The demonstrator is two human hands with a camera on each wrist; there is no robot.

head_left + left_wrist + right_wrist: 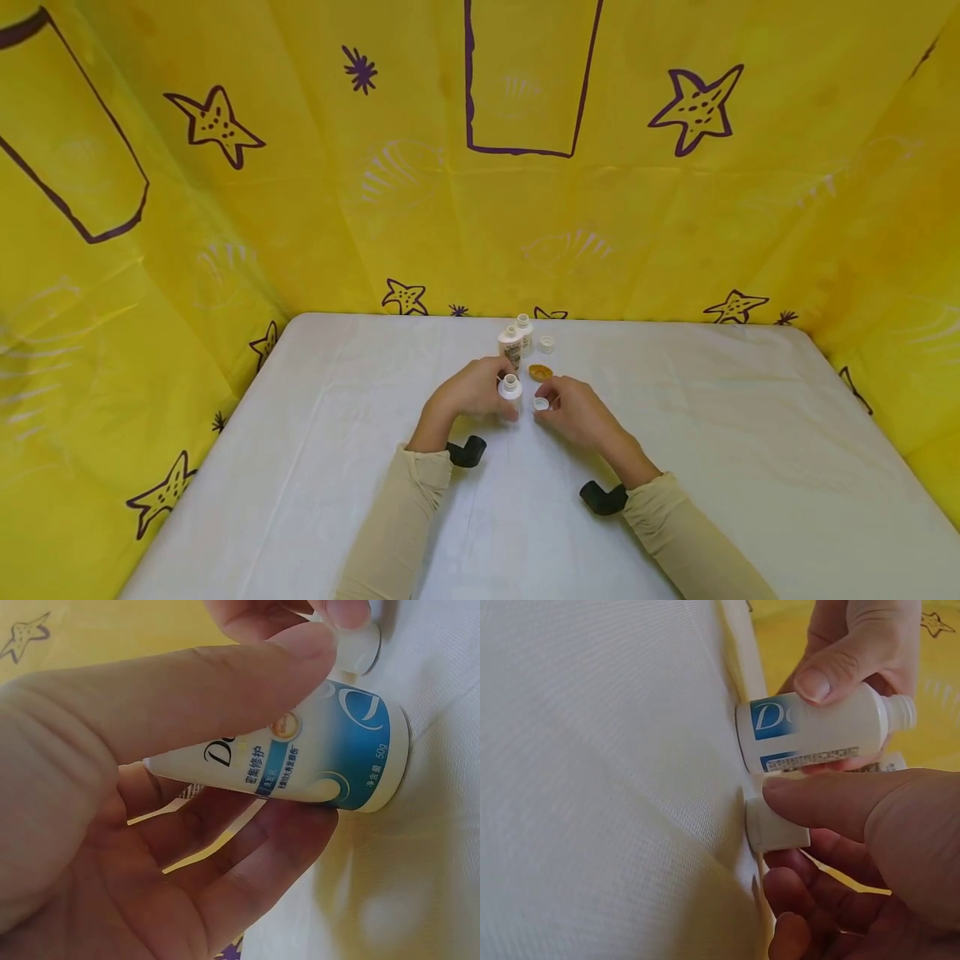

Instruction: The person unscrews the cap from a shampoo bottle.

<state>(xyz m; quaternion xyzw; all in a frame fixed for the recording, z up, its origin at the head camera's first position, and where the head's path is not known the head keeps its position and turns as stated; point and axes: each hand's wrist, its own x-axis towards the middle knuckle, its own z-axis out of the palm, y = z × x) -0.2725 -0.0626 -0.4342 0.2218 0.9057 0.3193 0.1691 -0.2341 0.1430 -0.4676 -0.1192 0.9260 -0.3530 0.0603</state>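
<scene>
My left hand [474, 390] grips a small open-necked bottle [511, 393], thumb on one side and fingers on the other. The bottle [322, 754] is white with a blue band near its base, and it stands upright at the white tablecloth. Just to its right, my right hand [583, 414] pinches a white cap [541, 404] between thumb and fingers. In the right wrist view the cap [776, 827] is low at the cloth, beside the bottle [817, 731] and apart from its threaded neck. Part of the bottle's label is hidden by the left thumb.
Behind the left hand stand two more uncapped bottles, a nearer one [512, 343] and a farther one [525, 327]. Another white cap [547, 342] and an orange-brown cap [540, 372] lie to their right. Yellow patterned cloth [480, 233] walls the white table [712, 433].
</scene>
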